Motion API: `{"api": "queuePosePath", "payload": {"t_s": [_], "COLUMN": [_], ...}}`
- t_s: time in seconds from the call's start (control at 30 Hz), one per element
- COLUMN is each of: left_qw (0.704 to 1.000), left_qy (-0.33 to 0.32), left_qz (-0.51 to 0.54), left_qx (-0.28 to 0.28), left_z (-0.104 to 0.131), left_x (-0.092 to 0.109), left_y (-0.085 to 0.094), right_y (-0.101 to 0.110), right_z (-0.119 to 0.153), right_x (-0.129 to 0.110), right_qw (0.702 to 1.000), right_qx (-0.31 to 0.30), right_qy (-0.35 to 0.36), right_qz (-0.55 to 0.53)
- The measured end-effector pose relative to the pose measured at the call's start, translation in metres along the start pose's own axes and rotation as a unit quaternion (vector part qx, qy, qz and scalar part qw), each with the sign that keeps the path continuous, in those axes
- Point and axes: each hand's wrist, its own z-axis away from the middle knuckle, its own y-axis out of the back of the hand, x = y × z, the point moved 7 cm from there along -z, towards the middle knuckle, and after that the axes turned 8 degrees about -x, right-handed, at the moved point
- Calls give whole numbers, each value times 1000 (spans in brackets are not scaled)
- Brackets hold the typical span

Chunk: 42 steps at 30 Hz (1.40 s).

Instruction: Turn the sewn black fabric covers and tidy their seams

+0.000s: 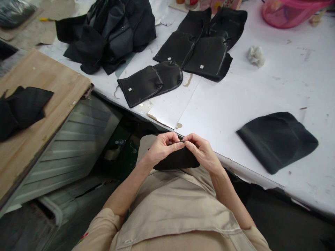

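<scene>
A black leather-like piece lies across my lap at the table's front edge, its upper edge pinched between both hands. My left hand is closed, thumb and fingers pressed on that edge. Close beside it, my right hand grips the same edge, and the two thumb tips nearly meet. Any small part between the fingertips is too hidden to name. A folded black piece rests on the white table to the right. Ahead lie several sewn black pieces, such as a flap-shaped one with a small white sticker.
On the white table are a heap of black material, a crumpled whitish wad and a pink basket. A wooden board at left carries another black piece. Small bottles stand at the back.
</scene>
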Motion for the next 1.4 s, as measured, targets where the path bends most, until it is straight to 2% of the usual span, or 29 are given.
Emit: {"api": "queuePosePath", "payload": {"t_s": [0.2,0.37,0.63,0.83,0.93,1.07,1.2,1.4], "left_qw": [997,989,987,980,961,926,933,945], "left_qy": [21,54,35,16,-12,-30,-31,-47], "left_qz": [-73,-132,-153,-198,-273,-374,-355,-315], "left_qx": [0,-22,-9,-11,-25,-37,-39,-69], "left_z": [0,5,4,3,6,17,29,34], "left_x": [10,9,9,15,20,15,3,-2], "left_y": [1,7,4,0,5,23,38,39], "right_y": [3,3,5,3,9,33,44,40], "right_z": [1,1,0,0,3,11,15,12], "right_x": [5,14,19,12,9,12,13,27], "right_qw": [998,994,996,999,997,984,978,972], "right_qx": [10,11,8,1,34,127,152,163], "right_qy": [-19,-32,-45,-14,17,48,54,11], "right_qz": [-55,-100,-71,-48,-64,-113,-128,-168]}}
